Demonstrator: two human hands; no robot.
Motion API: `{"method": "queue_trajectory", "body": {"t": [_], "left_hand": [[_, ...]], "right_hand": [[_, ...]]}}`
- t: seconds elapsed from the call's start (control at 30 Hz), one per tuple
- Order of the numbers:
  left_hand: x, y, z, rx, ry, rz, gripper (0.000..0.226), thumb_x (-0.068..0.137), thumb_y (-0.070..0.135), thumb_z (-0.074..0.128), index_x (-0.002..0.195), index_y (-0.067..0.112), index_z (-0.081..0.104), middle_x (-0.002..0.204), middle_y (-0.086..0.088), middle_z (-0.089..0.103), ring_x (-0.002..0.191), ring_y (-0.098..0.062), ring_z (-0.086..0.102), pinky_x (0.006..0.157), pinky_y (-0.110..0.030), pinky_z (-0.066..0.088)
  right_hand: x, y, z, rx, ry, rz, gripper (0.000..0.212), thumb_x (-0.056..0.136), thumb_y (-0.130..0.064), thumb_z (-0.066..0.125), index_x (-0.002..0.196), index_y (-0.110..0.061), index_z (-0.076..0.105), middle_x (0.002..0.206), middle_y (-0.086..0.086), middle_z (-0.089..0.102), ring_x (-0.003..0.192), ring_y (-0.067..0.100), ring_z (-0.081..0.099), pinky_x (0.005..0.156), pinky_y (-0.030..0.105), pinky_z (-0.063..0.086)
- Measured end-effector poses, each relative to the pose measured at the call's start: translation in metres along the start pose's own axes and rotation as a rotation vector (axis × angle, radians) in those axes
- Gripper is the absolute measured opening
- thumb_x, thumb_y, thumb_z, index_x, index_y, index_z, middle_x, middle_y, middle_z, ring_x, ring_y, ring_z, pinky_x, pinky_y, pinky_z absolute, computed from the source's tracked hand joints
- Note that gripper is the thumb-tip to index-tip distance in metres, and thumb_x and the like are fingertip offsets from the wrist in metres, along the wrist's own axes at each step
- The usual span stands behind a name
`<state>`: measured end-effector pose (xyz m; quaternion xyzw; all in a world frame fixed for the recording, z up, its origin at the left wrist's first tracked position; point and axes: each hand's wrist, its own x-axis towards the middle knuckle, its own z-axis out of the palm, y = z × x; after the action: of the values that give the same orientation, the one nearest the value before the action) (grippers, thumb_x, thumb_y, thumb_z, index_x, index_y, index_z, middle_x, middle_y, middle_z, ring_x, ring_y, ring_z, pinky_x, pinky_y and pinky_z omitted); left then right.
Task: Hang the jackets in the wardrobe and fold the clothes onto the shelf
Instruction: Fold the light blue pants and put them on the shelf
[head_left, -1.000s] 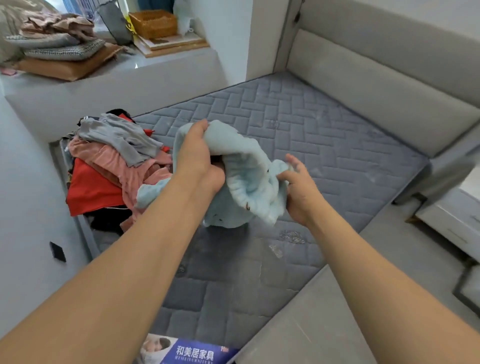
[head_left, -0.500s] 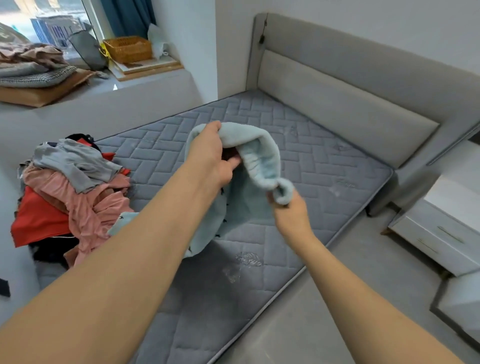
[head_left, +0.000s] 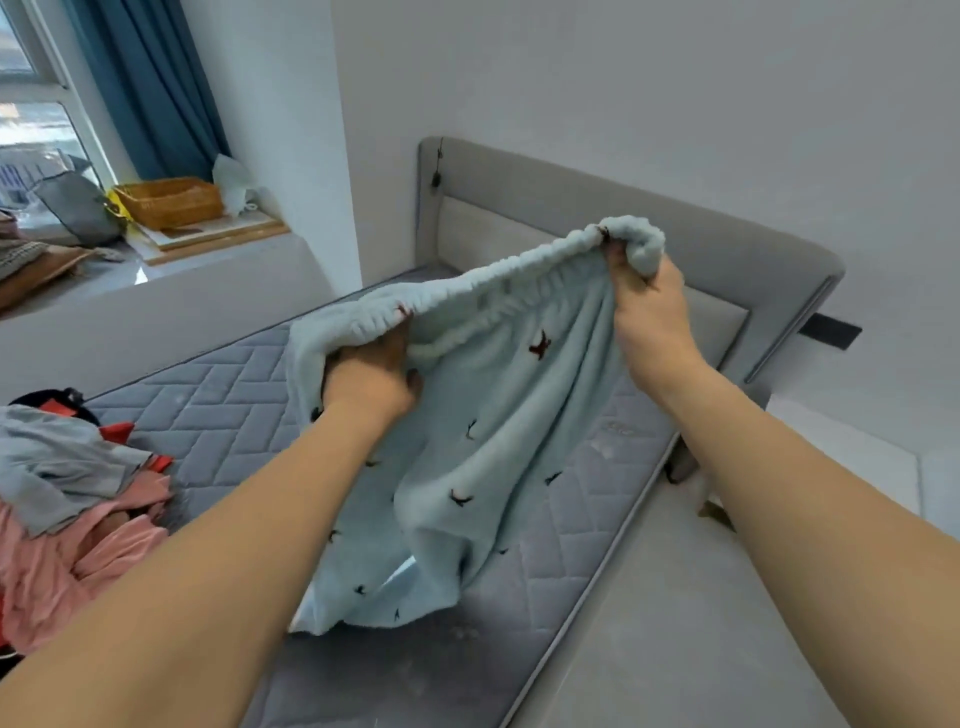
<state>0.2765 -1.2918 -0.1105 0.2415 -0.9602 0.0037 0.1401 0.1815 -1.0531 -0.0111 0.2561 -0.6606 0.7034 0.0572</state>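
Far left: clothes pile (head_left: 67, 499) (grey, pink, red) on the grey mattress (head_left: 228, 395), w/ wicker basket (head_left: 169, 201) on the window ledge beyond. Centre: left hand (head_left: 371, 382) curled round the elastic waistband of the light-blue fleece garment (head_left: 483, 457), which hangs over the mattress. Right hand (head_left: 649, 317), higher & farther right, pinches the other end of the waistband, pulled taut btwn both. Grey headboard (head_left: 545, 208) behind.

One pale-blue fleece garment (head_left: 483, 447) with small dark motifs, held by two hands: left hand (head_left: 371, 382), right hand (head_left: 652, 317). One heap of clothes (head_left: 67, 499). One grey quilted mattress (head_left: 218, 384). One upholstered headboard (head_left: 519, 208). One wicker basket (head_left: 169, 200). One blue curtain (head_left: 150, 83).
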Motion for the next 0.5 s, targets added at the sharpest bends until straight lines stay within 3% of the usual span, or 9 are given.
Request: {"method": "queue_trajectory", "body": {"t": [0.07,0.13,0.2,0.27,0.37,0.43,0.5], "left_hand": [[0.025,0.009,-0.025,0.080,-0.074,0.070,0.065,0.091,0.034,0.053,0.150,0.015,0.033,0.150,-0.015,0.042,0.132,-0.034,0.046,0.107,-0.044,0.041],[0.039,0.019,-0.054,0.152,-0.098,0.327,0.039,0.093,0.033,0.051,0.128,0.016,0.056,0.122,-0.012,0.065,0.105,-0.030,0.063,0.080,-0.037,0.050],[0.044,0.026,-0.087,0.156,0.109,0.616,0.017,0.091,0.026,0.058,0.097,0.011,0.061,0.087,-0.012,0.070,0.077,-0.034,0.066,0.057,-0.033,0.039],[0.047,0.029,-0.120,0.185,0.366,0.776,0.015,0.081,0.016,0.069,0.078,0.008,0.056,0.066,-0.013,0.065,0.058,-0.034,0.062,0.049,-0.032,0.035],[0.052,0.030,-0.164,0.327,0.599,0.654,0.016,0.070,0.011,0.074,0.074,0.009,0.058,0.059,-0.010,0.061,0.048,-0.030,0.057,0.044,-0.027,0.034],[0.054,0.025,-0.179,0.365,0.632,0.505,0.018,0.077,0.010,0.068,0.094,0.008,0.063,0.067,-0.011,0.065,0.054,-0.031,0.060,0.046,-0.031,0.036],[0.054,0.014,-0.186,0.280,0.571,0.375,0.033,0.087,0.007,0.054,0.119,0.005,0.054,0.080,-0.017,0.067,0.065,-0.035,0.061,0.053,-0.036,0.034]], "right_hand": [[0.015,-0.007,-0.010,-0.060,0.124,-0.002,0.028,0.102,-0.032,0.050,0.113,-0.012,0.066,0.115,0.004,0.070,0.112,0.017,0.064,0.098,0.035,0.050],[0.031,-0.018,-0.025,-0.121,0.312,0.061,0.024,0.097,-0.048,0.053,0.095,-0.028,0.067,0.098,-0.011,0.070,0.098,0.009,0.066,0.085,0.030,0.052],[0.045,-0.030,-0.042,-0.169,0.430,0.125,0.026,0.094,-0.055,0.052,0.085,-0.033,0.060,0.090,-0.016,0.066,0.094,0.010,0.065,0.080,0.030,0.050],[0.056,-0.040,-0.058,-0.199,0.486,0.157,0.026,0.095,-0.055,0.050,0.088,-0.032,0.058,0.086,-0.017,0.061,0.093,0.013,0.061,0.080,0.032,0.048],[0.064,-0.056,-0.066,-0.215,0.524,0.129,0.031,0.096,-0.047,0.053,0.110,-0.020,0.061,0.099,-0.007,0.064,0.098,0.016,0.062,0.085,0.034,0.051],[0.059,-0.069,-0.059,-0.227,0.523,-0.011,0.030,0.097,-0.038,0.055,0.118,-0.016,0.057,0.099,-0.009,0.064,0.093,0.008,0.062,0.084,0.029,0.053],[0.047,-0.082,-0.046,-0.303,0.418,-0.182,0.032,0.098,-0.041,0.054,0.126,-0.027,0.046,0.096,-0.017,0.059,0.083,-0.005,0.056,0.071,0.016,0.050]]}}
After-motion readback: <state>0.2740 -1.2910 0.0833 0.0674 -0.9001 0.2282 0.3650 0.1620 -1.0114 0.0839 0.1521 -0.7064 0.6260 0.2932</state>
